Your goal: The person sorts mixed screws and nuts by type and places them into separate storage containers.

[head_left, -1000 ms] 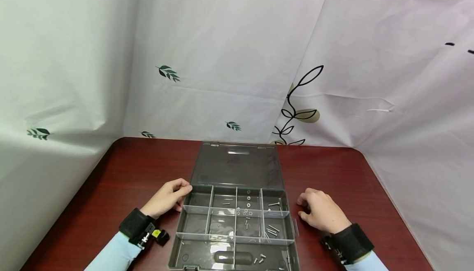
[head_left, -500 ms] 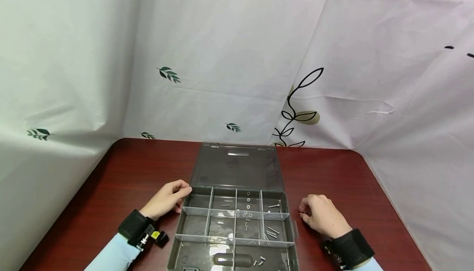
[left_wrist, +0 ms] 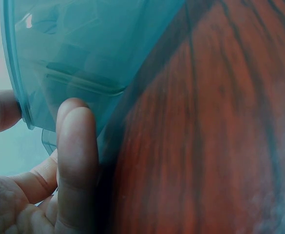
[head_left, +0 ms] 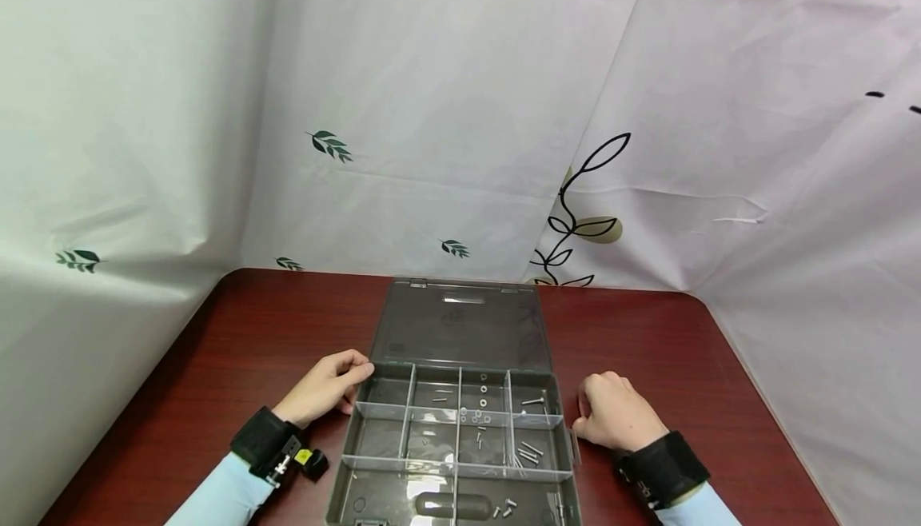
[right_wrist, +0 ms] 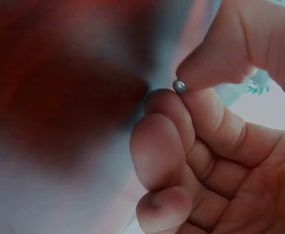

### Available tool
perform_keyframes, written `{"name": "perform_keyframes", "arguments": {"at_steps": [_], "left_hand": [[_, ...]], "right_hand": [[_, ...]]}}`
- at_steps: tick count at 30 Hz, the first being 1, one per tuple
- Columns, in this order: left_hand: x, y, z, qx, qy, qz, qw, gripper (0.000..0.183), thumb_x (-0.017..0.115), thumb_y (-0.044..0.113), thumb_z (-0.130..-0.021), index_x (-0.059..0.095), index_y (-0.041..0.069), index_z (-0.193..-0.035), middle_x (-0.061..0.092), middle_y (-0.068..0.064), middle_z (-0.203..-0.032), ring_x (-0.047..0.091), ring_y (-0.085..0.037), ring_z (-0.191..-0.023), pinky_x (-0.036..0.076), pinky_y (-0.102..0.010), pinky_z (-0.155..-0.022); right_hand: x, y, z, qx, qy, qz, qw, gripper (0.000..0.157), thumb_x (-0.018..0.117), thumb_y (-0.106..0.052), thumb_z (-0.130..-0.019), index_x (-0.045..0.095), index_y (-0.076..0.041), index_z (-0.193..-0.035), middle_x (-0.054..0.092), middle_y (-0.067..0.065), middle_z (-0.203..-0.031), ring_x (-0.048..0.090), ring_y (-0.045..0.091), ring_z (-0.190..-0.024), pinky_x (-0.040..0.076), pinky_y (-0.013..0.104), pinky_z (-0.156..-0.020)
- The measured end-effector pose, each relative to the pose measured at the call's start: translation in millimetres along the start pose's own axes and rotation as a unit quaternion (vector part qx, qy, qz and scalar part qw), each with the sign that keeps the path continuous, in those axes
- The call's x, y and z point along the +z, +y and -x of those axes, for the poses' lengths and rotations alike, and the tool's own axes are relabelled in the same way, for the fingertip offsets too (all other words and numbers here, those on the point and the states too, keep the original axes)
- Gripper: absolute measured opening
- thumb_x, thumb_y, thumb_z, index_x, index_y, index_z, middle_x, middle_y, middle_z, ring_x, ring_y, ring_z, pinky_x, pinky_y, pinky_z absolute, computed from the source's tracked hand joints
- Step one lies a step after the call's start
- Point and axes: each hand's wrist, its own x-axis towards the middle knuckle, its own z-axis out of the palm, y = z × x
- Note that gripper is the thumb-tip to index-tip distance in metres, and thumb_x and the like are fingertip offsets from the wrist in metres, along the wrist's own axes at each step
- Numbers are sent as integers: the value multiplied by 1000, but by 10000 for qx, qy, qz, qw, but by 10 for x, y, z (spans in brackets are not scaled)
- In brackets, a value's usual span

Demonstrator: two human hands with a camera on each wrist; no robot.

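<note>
A grey see-through compartment box (head_left: pixel 430 434) lies on the table with its lid (head_left: pixel 460 322) folded back. My left hand (head_left: pixel 325 386) grips the box's far left corner; in the left wrist view a thumb and finger (left_wrist: pixel 76 146) sit on either side of the plastic wall. Just right of the box is my right hand (head_left: pixel 619 414), knuckles up. Between its thumb and index finger it pinches a small screw (right_wrist: pixel 180 86), of which only one round metal end shows. Several screws (head_left: pixel 528 452) and small ring-shaped nuts (head_left: pixel 484 389) lie in the compartments.
The dark red wooden table (head_left: pixel 302 302) extends around the box on both sides. A latch tab (head_left: pixel 575 446) juts from the box's right side. White patterned cloth (head_left: pixel 432 110) hangs behind and beside the table.
My right hand has shifted left toward the box's side, its fingers drawn in more tightly. The left hand keeps its grip on the corner; the head view has tilted slightly.
</note>
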Motion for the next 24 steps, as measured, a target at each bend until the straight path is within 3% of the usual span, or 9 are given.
{"name": "perform_keyframes", "arguments": {"at_steps": [5, 7, 10, 16, 21, 24], "left_hand": [[-1, 6, -8, 24, -24, 27, 10000, 50, 57, 43, -99, 57, -2, -121, 53, -10, -76, 56, -21, -61, 56, -37, -57], [-3, -2, -12, 1, -27, 21, 10000, 50, 57, 44, -99, 57, -2, -120, 53, -10, -75, 56, -21, -60, 56, -37, -57], [-8, -15, -11, -79, -29, 63, 9999, 51, 57, 45, -98, 57, -1, -120, 53, -10, -75, 56, -21, -60, 55, -37, -57], [-5, -22, -13, -138, -2, 144, 9998, 53, 58, 45, -97, 56, -2, -122, 53, -10, -79, 55, -19, -60, 55, -38, -56], [-5, 0, -9, -103, -52, 152, 9998, 52, 57, 44, -98, 55, -2, -122, 52, -10, -79, 55, -19, -61, 55, -37, -56], [-14, 9, -5, -92, -95, 173, 9998, 51, 57, 42, -99, 55, -2, -123, 52, -10, -78, 55, -20, -61, 55, -37, -57]], "right_hand": [[-117, -89, -54, -372, 1029, -409, 9932, 30, 67, -10, -59, 45, -30, -58, 39, -19, -54, 35, 1, -50, 33, 22, -50], [-176, -208, -90, -709, 1481, -626, 9844, 32, 67, -8, -56, 45, -31, -61, 40, -20, -56, 35, -2, -50, 32, 20, -49], [-247, -485, -152, -1400, 1826, -971, 9683, 35, 66, -6, -54, 45, -31, -64, 42, -19, -59, 36, -5, -52, 32, 16, -48], [-266, -1123, -274, -2704, 1688, -1451, 9367, 33, 62, -2, -55, 45, -28, -68, 42, -18, -67, 36, -7, -59, 31, 10, -52], [-162, -1470, -336, -3251, 1513, -1586, 9199, 33, 64, -2, -59, 44, -26, -70, 39, -15, -68, 33, -7, -61, 28, 8, -56], [-101, -1579, -346, -3380, 1324, -1590, 9181, 30, 66, -3, -63, 46, -24, -72, 40, -13, -69, 33, -6, -62, 27, 8, -57]]}}
